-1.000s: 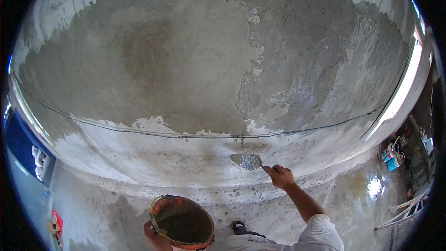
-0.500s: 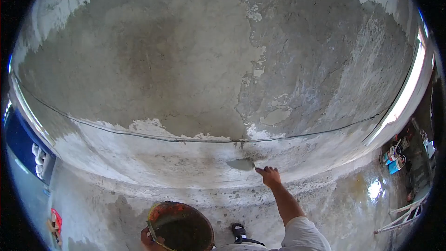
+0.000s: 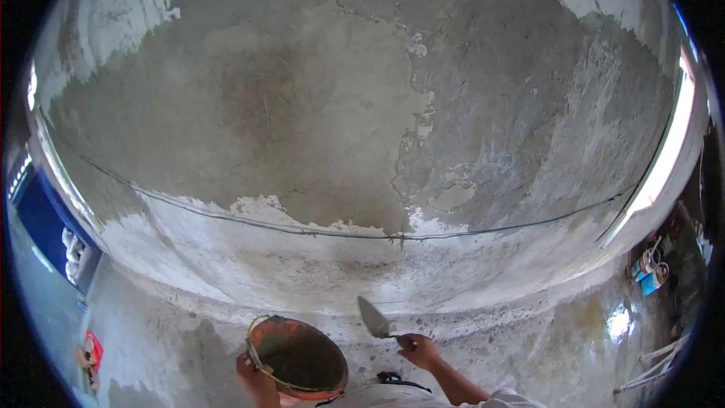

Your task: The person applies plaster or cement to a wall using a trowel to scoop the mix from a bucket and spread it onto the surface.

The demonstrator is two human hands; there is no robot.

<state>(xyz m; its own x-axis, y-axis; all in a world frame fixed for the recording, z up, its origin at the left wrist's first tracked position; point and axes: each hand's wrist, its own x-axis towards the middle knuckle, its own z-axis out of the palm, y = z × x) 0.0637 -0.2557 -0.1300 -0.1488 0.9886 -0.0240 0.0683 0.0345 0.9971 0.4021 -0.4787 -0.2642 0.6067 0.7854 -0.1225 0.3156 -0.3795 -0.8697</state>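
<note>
- Head view: your right hand [image 3: 419, 350] has its fingers closed around the handle of the trowel [image 3: 374, 319].
- The trowel is to the right of the bucket and apart from it, its blade slanting up and left from your hand, its tip toward the wall's foot; you cannot tell from this angle how far it stands off the wall.
- Your left hand [image 3: 258, 378] has its fingers grasping the bucket [image 3: 279, 324] at the left side of its rim; whether they also take in its handle, you cannot tell.
- The bucket is in front of your body, to your left, its orange mouth facing up, with dark grey mix [image 3: 306, 359] inside.
- Ahead of you is the wall [image 3: 332, 121]: a broad grey patch with ragged edges, paler above at both corners and along the bottom.
- A cable [image 3: 302, 231] runs across the wall, low down, sagging in your view.
- Below you is the floor [image 3: 170, 332], with darker, damp-looking stains left of the bucket.
- Far to your right, two pails [image 3: 654, 279] stand side by side, near a white frame [image 3: 657, 370].
- Far left, a red item [image 3: 95, 351] is on the floor.
</note>
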